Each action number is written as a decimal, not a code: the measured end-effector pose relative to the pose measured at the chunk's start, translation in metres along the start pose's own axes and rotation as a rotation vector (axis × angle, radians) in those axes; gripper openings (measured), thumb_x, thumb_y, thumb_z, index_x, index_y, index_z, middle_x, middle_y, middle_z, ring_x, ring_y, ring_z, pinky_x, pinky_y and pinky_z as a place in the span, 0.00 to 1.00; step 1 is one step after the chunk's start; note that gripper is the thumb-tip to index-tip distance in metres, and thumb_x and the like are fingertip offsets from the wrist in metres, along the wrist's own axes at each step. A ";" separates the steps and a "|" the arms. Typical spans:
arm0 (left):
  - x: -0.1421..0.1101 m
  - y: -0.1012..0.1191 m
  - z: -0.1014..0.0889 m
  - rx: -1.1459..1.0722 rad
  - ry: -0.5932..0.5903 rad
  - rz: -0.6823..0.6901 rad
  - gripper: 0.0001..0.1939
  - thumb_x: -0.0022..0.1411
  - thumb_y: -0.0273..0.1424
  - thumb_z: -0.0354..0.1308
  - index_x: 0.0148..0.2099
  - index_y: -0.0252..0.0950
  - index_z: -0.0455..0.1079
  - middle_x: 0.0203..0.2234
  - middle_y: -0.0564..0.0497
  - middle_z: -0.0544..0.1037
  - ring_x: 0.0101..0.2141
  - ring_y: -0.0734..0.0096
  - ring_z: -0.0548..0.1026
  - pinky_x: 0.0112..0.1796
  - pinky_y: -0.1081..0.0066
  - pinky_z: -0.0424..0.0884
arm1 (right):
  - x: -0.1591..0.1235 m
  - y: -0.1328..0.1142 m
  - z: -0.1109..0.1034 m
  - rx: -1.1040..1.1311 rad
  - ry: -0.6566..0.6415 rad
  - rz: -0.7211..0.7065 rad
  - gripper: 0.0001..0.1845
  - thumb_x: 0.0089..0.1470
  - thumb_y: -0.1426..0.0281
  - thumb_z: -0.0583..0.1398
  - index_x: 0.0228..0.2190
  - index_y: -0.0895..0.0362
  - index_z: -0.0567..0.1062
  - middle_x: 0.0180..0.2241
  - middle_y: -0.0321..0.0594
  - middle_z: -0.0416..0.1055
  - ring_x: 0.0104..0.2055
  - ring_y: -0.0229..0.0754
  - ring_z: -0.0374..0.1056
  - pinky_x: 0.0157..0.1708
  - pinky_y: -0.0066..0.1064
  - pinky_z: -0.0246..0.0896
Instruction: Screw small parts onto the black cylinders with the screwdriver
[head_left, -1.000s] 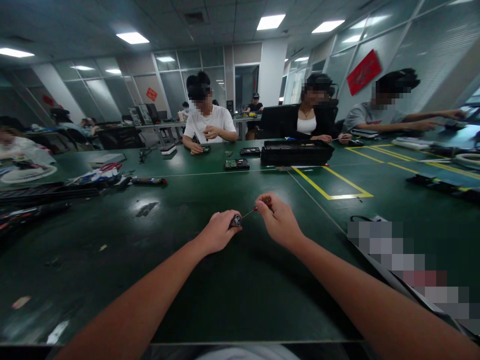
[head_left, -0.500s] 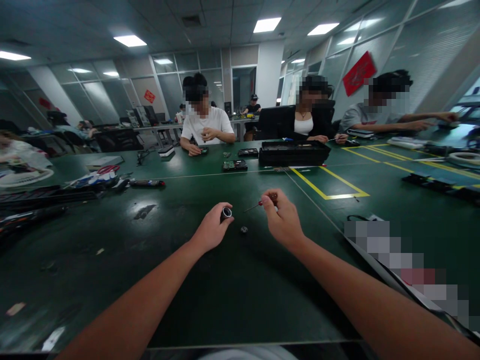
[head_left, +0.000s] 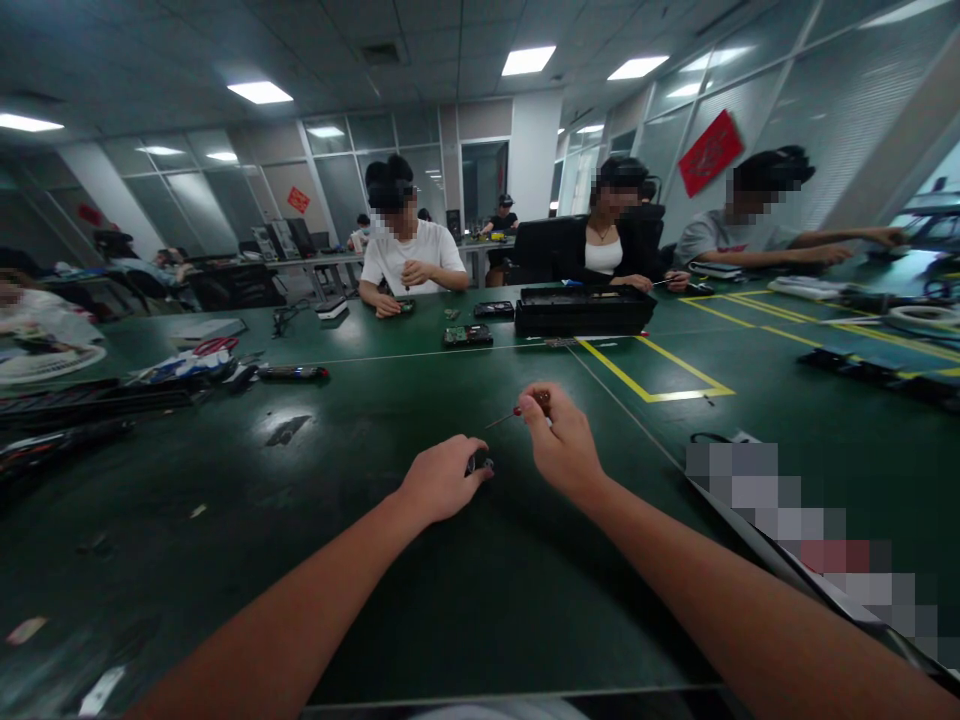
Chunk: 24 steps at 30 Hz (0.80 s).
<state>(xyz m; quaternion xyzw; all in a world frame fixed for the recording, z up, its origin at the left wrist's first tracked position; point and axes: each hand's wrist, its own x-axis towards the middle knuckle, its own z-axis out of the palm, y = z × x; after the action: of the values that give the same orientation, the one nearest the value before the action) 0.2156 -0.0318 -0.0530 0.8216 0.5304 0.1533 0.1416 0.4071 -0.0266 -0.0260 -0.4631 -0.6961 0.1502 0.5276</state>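
Note:
My left hand (head_left: pixel 446 475) is closed around a small dark cylinder with a silvery ring (head_left: pixel 471 465), mostly hidden by the fingers. Right at its fingertips lies a small dark round part (head_left: pixel 489 466); whether the fingers touch it I cannot tell. A screwdriver (head_left: pixel 538 402) with a reddish-amber handle is gripped in my right hand (head_left: pixel 562 440). Its thin shaft points left, above the green table (head_left: pixel 420 620).
Across the table stands a long black tray (head_left: pixel 585 318), with a circuit-board device (head_left: pixel 467 335) beside it. A marker-like tool (head_left: pixel 292 373) and red-handled scissors (head_left: pixel 215 346) lie left. Several co-workers sit around; one wears a white shirt (head_left: pixel 420 255).
My left hand has moved down and right with the dark cylinder, reaching the small round part on the table. My right hand has hardly moved and still holds the screwdriver.

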 end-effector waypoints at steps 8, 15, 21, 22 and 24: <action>0.001 0.004 0.000 0.031 -0.008 0.015 0.13 0.62 0.39 0.57 0.46 0.42 0.73 0.41 0.48 0.75 0.40 0.59 0.73 0.35 0.65 0.66 | -0.001 0.000 0.002 -0.016 -0.003 -0.019 0.11 0.63 0.61 0.50 0.35 0.52 0.69 0.30 0.40 0.72 0.33 0.45 0.68 0.35 0.36 0.59; -0.001 -0.007 -0.009 -0.205 0.112 -0.027 0.14 0.62 0.37 0.57 0.49 0.41 0.75 0.42 0.49 0.78 0.41 0.62 0.75 0.41 0.64 0.69 | 0.000 0.000 0.000 -0.031 -0.005 -0.011 0.11 0.64 0.61 0.50 0.35 0.53 0.68 0.30 0.39 0.71 0.32 0.44 0.68 0.34 0.35 0.58; 0.003 -0.033 -0.027 -0.355 0.272 -0.120 0.15 0.61 0.38 0.57 0.47 0.41 0.77 0.43 0.48 0.79 0.42 0.61 0.75 0.45 0.62 0.68 | 0.001 0.001 0.000 -0.014 -0.018 0.006 0.11 0.64 0.61 0.51 0.35 0.52 0.68 0.32 0.40 0.72 0.34 0.45 0.69 0.34 0.35 0.59; 0.004 -0.037 -0.030 -0.399 0.295 -0.149 0.16 0.61 0.39 0.56 0.47 0.40 0.77 0.41 0.47 0.79 0.39 0.62 0.75 0.42 0.63 0.69 | 0.001 0.002 0.000 -0.012 -0.020 0.009 0.11 0.64 0.60 0.51 0.35 0.52 0.68 0.32 0.40 0.72 0.34 0.45 0.69 0.34 0.35 0.58; 0.006 -0.046 -0.035 -0.527 0.355 -0.220 0.18 0.61 0.41 0.55 0.46 0.37 0.77 0.37 0.46 0.79 0.31 0.67 0.73 0.33 0.69 0.68 | 0.001 0.003 0.000 -0.008 -0.022 0.010 0.12 0.64 0.60 0.50 0.35 0.52 0.69 0.31 0.40 0.72 0.34 0.45 0.68 0.34 0.35 0.58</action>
<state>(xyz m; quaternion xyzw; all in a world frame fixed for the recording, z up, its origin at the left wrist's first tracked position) 0.1660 -0.0056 -0.0385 0.6549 0.5744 0.4100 0.2704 0.4085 -0.0246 -0.0274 -0.4668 -0.7002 0.1553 0.5174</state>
